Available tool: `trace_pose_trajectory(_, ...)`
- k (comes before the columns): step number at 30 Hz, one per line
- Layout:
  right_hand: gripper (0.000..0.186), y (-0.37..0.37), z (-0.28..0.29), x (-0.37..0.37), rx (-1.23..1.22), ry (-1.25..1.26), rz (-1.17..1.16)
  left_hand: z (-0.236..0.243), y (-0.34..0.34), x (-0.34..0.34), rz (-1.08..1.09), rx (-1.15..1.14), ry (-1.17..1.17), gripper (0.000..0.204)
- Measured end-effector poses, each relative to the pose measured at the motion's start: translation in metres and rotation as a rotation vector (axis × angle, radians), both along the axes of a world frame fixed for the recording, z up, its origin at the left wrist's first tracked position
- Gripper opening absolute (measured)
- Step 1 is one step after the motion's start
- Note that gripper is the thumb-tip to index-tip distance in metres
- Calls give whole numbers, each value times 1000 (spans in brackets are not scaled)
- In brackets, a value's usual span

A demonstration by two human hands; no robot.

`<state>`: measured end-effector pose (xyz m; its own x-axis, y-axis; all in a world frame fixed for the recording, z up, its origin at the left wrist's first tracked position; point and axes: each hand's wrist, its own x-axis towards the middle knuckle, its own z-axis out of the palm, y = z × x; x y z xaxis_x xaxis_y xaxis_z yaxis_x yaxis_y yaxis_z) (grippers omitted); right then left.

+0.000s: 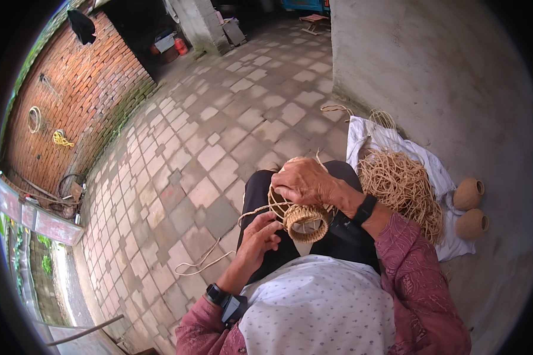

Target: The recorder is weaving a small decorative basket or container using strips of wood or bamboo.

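Observation:
A small round basket of tan twisted cord rests between my knees, its round open mouth toward me. My right hand lies over its far side with the fingers curled down onto the weave; the fingertips are partly hidden. At the basket's left edge my left hand is closed, thumb and fingers together at a strand of cord. That strand loops above the left hand to the basket. A loose tail of cord trails out to the left over the paving.
Right of my knees, a heap of tan cord lies on a white cloth. Beside it are two round tan pots, near a plastered wall. A brick wall stands far left, and a small stool at the back.

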<state>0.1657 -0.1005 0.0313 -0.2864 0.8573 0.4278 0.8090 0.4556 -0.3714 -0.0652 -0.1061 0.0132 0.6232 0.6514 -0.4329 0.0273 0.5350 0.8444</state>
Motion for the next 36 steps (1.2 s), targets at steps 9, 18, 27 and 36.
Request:
trace_pose_trajectory(9, 11, -46, -18, -16, 370, 189, -432, 28, 67, 34, -174, 292, -8, 44)
trace_pose_trajectory(18, 9, -54, -34, -19, 257, 463, -488, -8, 59, 68, 53, 907, 159, 25)
trace_pose_trajectory(27, 12, -55, -35, -23, 188, 723, -470, 24, 61, 85, -283, 1393, 503, 18)
trace_pose_trajectory(36, 11, -52, -36, -23, 180, 729, -507, 40, 46, 76, -201, 1017, 492, 33)
